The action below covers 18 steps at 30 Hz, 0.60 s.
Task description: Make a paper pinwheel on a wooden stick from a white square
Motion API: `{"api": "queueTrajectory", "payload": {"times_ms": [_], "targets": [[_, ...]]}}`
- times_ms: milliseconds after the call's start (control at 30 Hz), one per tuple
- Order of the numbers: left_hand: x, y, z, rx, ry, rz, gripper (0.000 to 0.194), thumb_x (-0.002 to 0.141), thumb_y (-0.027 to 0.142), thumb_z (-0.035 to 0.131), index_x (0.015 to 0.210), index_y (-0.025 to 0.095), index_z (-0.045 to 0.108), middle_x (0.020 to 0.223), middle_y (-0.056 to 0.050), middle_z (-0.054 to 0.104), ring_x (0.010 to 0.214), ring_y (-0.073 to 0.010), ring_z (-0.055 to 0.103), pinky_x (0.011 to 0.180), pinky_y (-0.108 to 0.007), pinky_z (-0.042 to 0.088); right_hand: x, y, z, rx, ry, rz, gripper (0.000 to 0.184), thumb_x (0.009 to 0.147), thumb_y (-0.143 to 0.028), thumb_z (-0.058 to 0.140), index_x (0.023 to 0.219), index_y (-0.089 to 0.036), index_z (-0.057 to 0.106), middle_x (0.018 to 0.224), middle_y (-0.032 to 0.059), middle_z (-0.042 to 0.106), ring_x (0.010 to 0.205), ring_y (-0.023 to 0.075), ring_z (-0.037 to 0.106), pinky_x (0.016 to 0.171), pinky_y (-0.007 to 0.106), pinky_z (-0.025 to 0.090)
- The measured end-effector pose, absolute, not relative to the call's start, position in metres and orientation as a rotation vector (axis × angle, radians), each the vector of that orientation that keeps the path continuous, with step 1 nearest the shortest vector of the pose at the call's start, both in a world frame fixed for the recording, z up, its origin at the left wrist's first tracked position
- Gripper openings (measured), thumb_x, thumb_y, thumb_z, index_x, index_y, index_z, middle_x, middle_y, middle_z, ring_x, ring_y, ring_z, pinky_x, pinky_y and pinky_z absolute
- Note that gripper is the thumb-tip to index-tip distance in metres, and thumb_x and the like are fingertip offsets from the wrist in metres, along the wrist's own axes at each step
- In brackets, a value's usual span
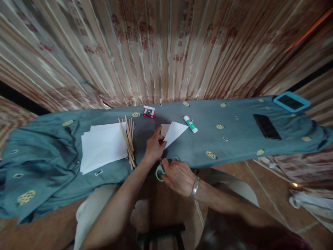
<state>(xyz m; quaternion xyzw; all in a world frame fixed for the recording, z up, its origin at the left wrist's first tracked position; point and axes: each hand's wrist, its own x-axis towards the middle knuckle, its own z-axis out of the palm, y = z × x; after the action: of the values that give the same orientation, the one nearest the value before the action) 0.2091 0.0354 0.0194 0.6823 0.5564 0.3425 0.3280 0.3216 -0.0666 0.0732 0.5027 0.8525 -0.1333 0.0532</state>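
A folded piece of white paper (176, 131) with a pointed right corner lies at the middle of the cloth-covered table. My left hand (155, 146) pinches its left side between thumb and fingers. Just below, at the table's front edge, my right hand (179, 175) is closed around the handles of scissors (159, 173) with pale green loops. The blades point up toward the paper and are mostly hidden by my hands. A green and white glue stick (190, 124) lies by the paper's tip.
White sheets (102, 147) are stacked at left, with several wooden sticks (127, 139) along their right edge. A small open red box (149, 111) of metal pieces sits at the back. At right lie a dark phone (267, 127) and a blue-framed tablet (291, 101). A curtain (166, 52) hangs behind.
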Motion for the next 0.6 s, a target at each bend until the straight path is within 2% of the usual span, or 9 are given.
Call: {"api": "queueTrajectory", "payload": {"times_ms": [100,233,367,500,600], "targets": [[0.199,0.042,0.023,1.698,1.446,1.073,0.044,0.072,0.01,0.064,0.115,0.018,0.064,0.083,0.001,0.073,0.074,-0.015,0.067,0.078,-0.028,0.053,0.33,-0.065,0.07,1.538,2.604,-0.38,0.032,0.089,-0.024,0.049,0.117,-0.009,0.048,0.086,0.0114,0.069,0.085,0.025,0.065,0.069,0.032,0.045],[0.175,0.055,0.028,1.682,1.501,1.181,0.027,0.078,0.019,0.06,0.103,0.015,0.07,0.095,-0.004,0.072,0.082,-0.0176,0.067,0.079,-0.031,0.053,0.345,-0.061,0.067,1.577,2.639,-0.293,0.027,0.088,-0.022,0.049,0.112,-0.01,0.053,0.091,0.0118,0.067,0.091,0.0261,0.061,0.072,0.033,0.044],[0.159,0.059,0.025,1.946,1.571,1.195,0.023,0.08,0.019,0.057,0.096,0.015,0.072,0.093,-0.006,0.072,0.082,-0.0189,0.067,0.078,-0.033,0.055,0.35,-0.056,0.068,1.562,2.613,-0.275,0.021,0.088,-0.018,0.048,0.104,-0.011,0.058,0.093,0.0123,0.066,0.094,0.0268,0.059,0.076,0.034,0.043],[0.161,0.048,0.02,2.114,1.49,1.068,0.023,0.079,0.012,0.057,0.092,0.019,0.074,0.101,-0.006,0.072,0.096,-0.0215,0.066,0.092,-0.038,0.052,0.345,-0.053,0.07,1.48,2.553,-0.297,0.017,0.084,-0.016,0.05,0.094,-0.01,0.062,0.088,0.0133,0.067,0.091,0.0259,0.062,0.08,0.034,0.043],[0.166,0.037,0.017,2.216,1.408,0.971,0.023,0.08,0.013,0.058,0.096,0.02,0.073,0.108,-0.007,0.072,0.103,-0.023,0.064,0.098,-0.041,0.05,0.347,-0.052,0.075,1.452,2.554,-0.333,0.02,0.08,-0.016,0.052,0.095,-0.009,0.064,0.087,0.0138,0.07,0.088,0.0238,0.064,0.084,0.033,0.043]]}}
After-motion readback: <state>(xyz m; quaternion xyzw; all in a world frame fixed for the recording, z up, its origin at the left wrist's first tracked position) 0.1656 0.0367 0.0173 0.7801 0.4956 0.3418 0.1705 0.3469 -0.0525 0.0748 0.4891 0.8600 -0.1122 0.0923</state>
